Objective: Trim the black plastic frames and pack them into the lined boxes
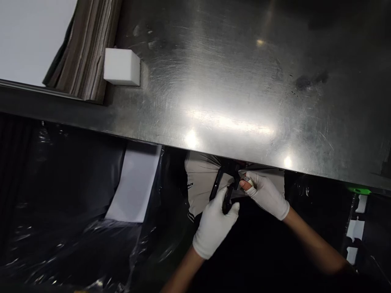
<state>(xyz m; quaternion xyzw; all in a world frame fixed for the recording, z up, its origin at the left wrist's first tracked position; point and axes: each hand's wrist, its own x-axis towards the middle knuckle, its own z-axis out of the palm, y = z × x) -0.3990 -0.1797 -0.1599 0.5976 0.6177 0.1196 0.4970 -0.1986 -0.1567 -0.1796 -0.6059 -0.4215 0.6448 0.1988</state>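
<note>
Low in front of my lap, just below the table edge, my left hand in a white glove has its fingers curled round the lower end of a black frame-like piece. My right hand, also in a white glove with the thumb tip bare, is closed in a pinch to the right of the black piece. Something small and pale may be between its thumb and fingers, too small to name. Grey shorts show behind the hands. The table edge hides the upper end of the black piece.
A scratched metal table spans the upper view. A stack of brown sheets lies on it at left beside a white foam block. Below the edge are black plastic wrapping, a white strip and a green item.
</note>
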